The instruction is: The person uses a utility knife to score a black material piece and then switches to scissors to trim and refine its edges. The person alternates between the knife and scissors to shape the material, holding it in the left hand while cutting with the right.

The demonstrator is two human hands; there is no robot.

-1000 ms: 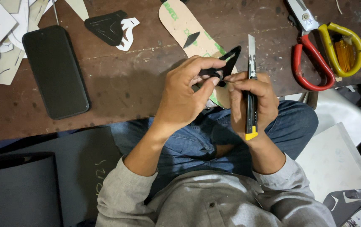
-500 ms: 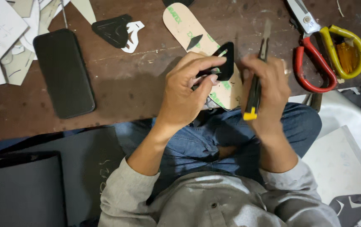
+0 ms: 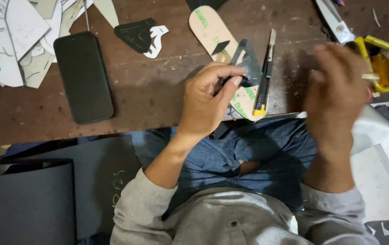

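From the head camera, your left hand [image 3: 208, 102] pinches a small dark cut-out piece [image 3: 248, 58] between thumb and fingertips, held over the near edge of the brown table [image 3: 158, 90]. Half a second ago your right hand [image 3: 337, 93] gripped the yellow-tipped utility knife [image 3: 264, 75]; now the knife lies on the table just right of the piece, and that hand is a blur moving right toward the yellow-handled scissors [image 3: 380, 59], so you cannot tell its grip. A tan sole-shaped card with green print [image 3: 212, 34] lies beyond, a black phone [image 3: 83, 77] far left, white paper patterns [image 3: 8, 36] at the far-left corner
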